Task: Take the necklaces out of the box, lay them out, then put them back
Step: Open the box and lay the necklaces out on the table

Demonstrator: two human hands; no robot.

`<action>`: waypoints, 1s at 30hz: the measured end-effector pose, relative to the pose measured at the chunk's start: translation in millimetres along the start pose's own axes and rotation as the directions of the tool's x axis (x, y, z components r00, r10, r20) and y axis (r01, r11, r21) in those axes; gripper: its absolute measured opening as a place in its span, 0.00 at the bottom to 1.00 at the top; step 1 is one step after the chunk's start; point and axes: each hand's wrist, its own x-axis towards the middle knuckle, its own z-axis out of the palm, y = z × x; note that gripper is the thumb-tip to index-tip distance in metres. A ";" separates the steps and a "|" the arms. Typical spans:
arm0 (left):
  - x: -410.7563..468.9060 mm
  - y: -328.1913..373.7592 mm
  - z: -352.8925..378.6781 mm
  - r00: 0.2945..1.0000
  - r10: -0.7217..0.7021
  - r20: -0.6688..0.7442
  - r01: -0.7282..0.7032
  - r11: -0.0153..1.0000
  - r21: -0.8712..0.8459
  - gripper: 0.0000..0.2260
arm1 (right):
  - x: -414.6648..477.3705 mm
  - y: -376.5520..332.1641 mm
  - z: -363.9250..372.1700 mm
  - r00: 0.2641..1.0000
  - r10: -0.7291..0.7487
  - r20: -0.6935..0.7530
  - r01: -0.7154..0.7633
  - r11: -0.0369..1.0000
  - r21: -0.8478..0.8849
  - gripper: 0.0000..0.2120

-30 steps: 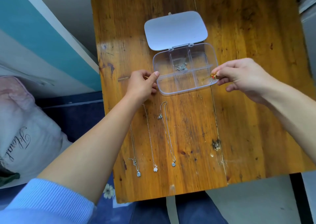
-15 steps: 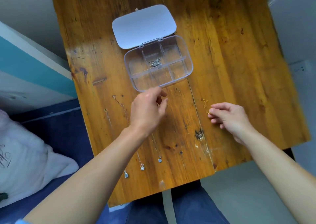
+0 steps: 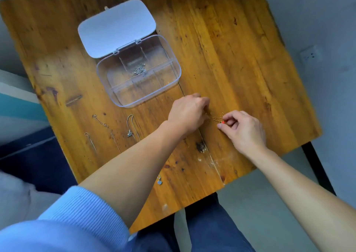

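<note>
Worn wooden table, scratched and stained, grey floor to the right with a wall socket, dark blue bedding and something pale to the left. Clear plastic box lying open towards the far left of the tabletop, white lid folded back flat behind it, one small silver necklace bunched in a back middle compartment, the other compartments seemingly bare. Three silver necklaces already laid out in a row in front of the box: leftmost chain, middle chain, and doubled chain nearest the hands, all running down beneath the left forearm, with one pendant peeping out by the near edge. Gold necklace out on the wood to the right of that row, stretched between both hands. Left hand closed, fingertips pinched on one end of the gold chain; right hand likewise pinched on the other end, next to a tiny red bead. Probably the fourth piece being straightened out, so roughly most of the taking-out done, with the bunched silver one to fetch and the whole putting-back half not yet begun. Little in the way: free wood to the right, though the left forearm hangs over the laid row and might drag a chain on withdrawal; fine links likely to tangle if hurried.
</note>
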 end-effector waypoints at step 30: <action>-12.0 75.5 29.1 0.808 -0.178 0.562 0.563 -0.044 -0.825 0.19 | -67.0 49.3 -97.9 0.931 0.310 0.193 -0.344 0.566 0.749 0.09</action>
